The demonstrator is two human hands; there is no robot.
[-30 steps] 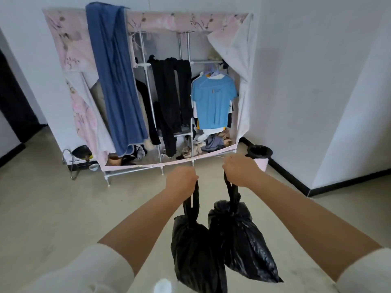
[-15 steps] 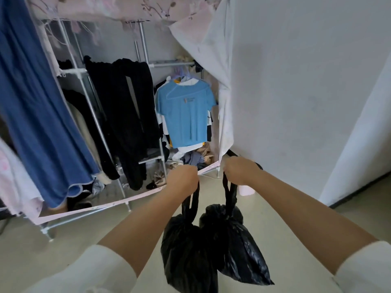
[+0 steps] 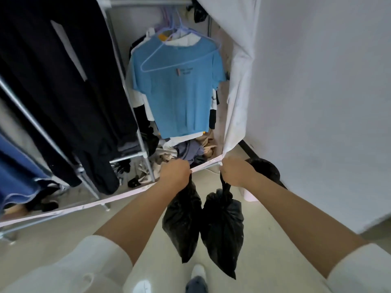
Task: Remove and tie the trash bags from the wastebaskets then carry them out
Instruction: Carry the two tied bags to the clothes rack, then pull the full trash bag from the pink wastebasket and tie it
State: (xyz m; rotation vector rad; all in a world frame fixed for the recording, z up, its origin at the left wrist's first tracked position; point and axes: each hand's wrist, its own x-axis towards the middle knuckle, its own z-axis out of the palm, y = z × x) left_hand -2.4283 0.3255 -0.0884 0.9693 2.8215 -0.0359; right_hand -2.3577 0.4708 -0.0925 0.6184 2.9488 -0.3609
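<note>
Two tied black trash bags hang side by side in front of me, touching each other. My left hand (image 3: 175,172) is closed around the neck of the left trash bag (image 3: 181,220). My right hand (image 3: 237,172) grips the knotted top of the right trash bag (image 3: 222,227). Behind my right wrist, against the wall, stands a pale pink wastebasket (image 3: 264,172) lined with a black bag; my arm hides most of it.
An open fabric wardrobe (image 3: 237,85) fills the view ahead, with a blue T-shirt (image 3: 177,87), dark garments (image 3: 69,98) and a heap of clothes on its floor. Its low front rail (image 3: 118,197) crosses the beige floor. A white wall (image 3: 321,92) is close on the right. My foot (image 3: 197,278) shows below.
I have come much closer to the wardrobe and the wastebasket in the corner. Both bags stay gripped and have swung a little nearer together.
</note>
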